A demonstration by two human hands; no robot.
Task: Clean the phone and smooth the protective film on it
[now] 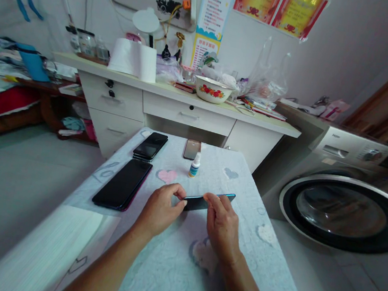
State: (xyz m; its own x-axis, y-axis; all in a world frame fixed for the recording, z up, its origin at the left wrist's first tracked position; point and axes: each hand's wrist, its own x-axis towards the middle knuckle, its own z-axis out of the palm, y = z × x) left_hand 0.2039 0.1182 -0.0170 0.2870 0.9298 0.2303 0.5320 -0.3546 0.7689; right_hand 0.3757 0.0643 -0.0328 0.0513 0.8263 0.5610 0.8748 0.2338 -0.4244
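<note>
A dark phone with a blue edge [196, 203] is tilted above the cloth-covered table [172, 257]. My left hand [162, 208] pinches its left end between thumb and fingers. On its right part, my right hand [222, 218] grips the upper edge with bent fingers. Just beyond the phone stands a small white spray bottle with a blue label [194, 166]. Left of my hands lies a large black tablet-like device [122, 184], with a stack of phones [150, 145] behind it. Another phone [192, 149] rests at the table's far edge.
White papers or cloth [56, 237] lie at the table's left front. Behind the table is a white desk [187, 111] bearing a flowered bowl [212, 90], paper rolls [134, 59] and plastic bags. A washing machine [344, 198] stands to the right.
</note>
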